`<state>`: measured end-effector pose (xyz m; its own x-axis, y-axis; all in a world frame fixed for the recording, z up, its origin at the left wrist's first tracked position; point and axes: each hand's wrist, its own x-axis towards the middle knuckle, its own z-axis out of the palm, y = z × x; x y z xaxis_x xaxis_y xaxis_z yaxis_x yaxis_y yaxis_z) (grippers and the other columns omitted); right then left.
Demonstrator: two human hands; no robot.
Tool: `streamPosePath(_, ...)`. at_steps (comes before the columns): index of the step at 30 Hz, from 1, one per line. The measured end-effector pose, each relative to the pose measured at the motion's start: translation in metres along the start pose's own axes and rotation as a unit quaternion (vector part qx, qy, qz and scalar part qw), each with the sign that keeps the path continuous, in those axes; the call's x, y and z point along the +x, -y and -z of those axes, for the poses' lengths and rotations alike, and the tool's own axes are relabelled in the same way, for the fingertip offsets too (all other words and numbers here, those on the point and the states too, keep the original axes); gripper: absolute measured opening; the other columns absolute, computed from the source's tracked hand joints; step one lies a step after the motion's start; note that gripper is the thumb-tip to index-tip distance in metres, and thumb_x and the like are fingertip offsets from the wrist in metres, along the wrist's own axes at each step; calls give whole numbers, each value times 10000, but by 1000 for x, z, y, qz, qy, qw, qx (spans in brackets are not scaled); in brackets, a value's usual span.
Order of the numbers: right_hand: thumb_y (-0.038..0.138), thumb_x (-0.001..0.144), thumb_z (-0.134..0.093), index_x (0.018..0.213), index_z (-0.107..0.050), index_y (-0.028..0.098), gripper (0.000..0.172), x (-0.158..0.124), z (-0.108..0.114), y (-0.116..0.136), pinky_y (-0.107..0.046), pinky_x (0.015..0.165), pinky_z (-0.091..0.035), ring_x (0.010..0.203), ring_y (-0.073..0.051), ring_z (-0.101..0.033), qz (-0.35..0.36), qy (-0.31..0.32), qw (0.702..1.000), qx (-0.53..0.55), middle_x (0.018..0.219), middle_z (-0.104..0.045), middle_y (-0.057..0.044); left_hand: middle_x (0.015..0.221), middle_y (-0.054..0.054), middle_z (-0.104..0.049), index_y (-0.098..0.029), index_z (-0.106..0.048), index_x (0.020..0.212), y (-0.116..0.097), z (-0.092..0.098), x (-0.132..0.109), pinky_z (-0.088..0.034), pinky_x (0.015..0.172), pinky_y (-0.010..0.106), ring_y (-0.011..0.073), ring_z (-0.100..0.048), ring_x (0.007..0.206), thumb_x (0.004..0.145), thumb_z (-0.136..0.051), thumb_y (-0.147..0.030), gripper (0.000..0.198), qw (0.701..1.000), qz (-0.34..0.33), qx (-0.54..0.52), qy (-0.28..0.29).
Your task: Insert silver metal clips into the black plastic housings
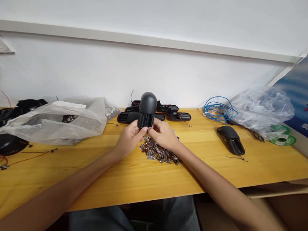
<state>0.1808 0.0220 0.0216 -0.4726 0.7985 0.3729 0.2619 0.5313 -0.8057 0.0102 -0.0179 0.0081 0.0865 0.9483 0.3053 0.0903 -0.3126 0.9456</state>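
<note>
Between my two hands, a black plastic housing [147,105] with a rounded top and an open slotted compartment is held upright above the table. My left hand [131,137] grips its lower left edge, thumb at the front. The fingers of my right hand [163,133] close on its lower right side, the thumb near the bottom of the compartment. Whether a small part is pinched there I cannot make out. Just below my hands lies a pile of small shiny metal pieces [159,153]. Behind the held housing, several similar black housings [180,116] rest near the wall.
On the wooden table [87,178], a plastic bag [86,126] and several black housings with wires [8,144] lie left. Rightward are another black housing [231,139], a coil of blue wire [219,109], a clear plastic bag [264,108] and a green spool [283,139]. A white wall [158,72] stands behind.
</note>
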Motion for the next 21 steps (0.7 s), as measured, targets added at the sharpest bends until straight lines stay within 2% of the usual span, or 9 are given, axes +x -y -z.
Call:
streamPosePath(5,316,874,-537,806,-531,214,123,2,1,-4,-278,617,-338,641,-142,-457,4,2,1000,17,697,-505,42,895,32,-705,-187,-652,1026,1,1,1,-524,645,275,148,-613,707,925,-680,-456,289,1000,-3,-3,0)
streamPosePath(8,340,874,-559,774,-513,216,166,3,6,-9,-273,607,-333,638,-139,-454,17,14,999,24,699,-506,40,897,31,-709,-186,-669,1033,2,4,1,-536,764,309,165,-630,771,937,-620,-388,229,1000,-15,5,-11)
streamPosePath(11,346,873,-562,732,-466,225,209,4,9,-13,-271,594,-317,624,-138,-448,31,2,999,9,676,-488,40,959,53,-742,-172,-683,1123,6,7,0,-529,863,338,195,-672,885,928,-593,-327,265,999,-34,11,-32)
streamPosePath(14,325,881,-551,744,-480,223,184,4,10,-15,-273,602,-328,628,-142,-471,51,2,999,-17,683,-518,33,944,56,-760,-164,-682,1165,12,9,0,-535,848,338,205,-702,880,902,-638,-297,298,998,-37,24,-45)
streamPosePath(21,302,872,-546,765,-495,223,142,3,12,-14,-281,634,-361,658,-154,-517,77,4,995,-65,710,-572,19,881,41,-762,-180,-687,1062,15,9,1,-540,787,304,188,-708,823,865,-698,-272,218,996,-51,48,-49)
